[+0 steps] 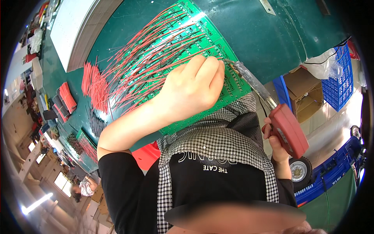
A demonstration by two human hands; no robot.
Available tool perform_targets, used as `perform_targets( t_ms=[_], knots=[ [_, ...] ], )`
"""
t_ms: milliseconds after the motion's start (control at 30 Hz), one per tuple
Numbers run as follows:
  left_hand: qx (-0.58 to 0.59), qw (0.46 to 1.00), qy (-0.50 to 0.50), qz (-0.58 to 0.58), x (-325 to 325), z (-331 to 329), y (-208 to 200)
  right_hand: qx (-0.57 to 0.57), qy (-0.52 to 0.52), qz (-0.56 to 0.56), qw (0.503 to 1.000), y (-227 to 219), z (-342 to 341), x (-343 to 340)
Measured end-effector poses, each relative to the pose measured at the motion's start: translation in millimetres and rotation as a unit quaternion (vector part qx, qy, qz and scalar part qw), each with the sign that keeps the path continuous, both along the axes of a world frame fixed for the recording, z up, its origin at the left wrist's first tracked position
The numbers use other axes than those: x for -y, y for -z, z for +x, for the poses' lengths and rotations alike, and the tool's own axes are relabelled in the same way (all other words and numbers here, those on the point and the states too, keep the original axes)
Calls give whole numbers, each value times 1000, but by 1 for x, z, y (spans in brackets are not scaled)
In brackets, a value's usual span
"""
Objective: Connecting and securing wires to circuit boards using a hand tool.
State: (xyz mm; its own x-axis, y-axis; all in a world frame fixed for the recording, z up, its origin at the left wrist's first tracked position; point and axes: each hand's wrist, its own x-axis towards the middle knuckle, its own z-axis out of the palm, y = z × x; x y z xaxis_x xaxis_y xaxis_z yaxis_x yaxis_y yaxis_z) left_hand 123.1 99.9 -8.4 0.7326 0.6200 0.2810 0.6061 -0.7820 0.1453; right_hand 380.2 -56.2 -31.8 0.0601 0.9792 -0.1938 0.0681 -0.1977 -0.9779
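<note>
A green circuit board panel (226, 43) lies on the table in front of me, with rows of red and black wires (156, 46) standing off it toward the left. Over its right part rests my left hand (194, 84), fingers curled into a pinch; what they hold is hidden behind the knuckles. My right hand (277, 147) is wrapped round the red handle of a soldering gun (288, 128). The gun's tip points up and left, right beside my left fingers at the board's edge.
Loose bundles of red wires (95, 87) and black wires (96, 124) lie left of the board on the green table (265, 43). A white stack of sheets (74, 31) stands at the far left. Right of the table are a cardboard box (304, 91), a blue crate (338, 80) and a blue wheeled cart (331, 167).
</note>
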Motion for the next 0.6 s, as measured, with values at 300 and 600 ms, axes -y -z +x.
perform_targets(
  t_ms=[300, 600],
  knots=[
    [-5, 1000, 0, -7, 0, -1, -1, -124, 56, -68, 988, -13, -9, -11],
    [-3, 1000, 0, -12, 0, -1, -1, 22, -11, -45, 999, -3, 3, -2]
  ],
)
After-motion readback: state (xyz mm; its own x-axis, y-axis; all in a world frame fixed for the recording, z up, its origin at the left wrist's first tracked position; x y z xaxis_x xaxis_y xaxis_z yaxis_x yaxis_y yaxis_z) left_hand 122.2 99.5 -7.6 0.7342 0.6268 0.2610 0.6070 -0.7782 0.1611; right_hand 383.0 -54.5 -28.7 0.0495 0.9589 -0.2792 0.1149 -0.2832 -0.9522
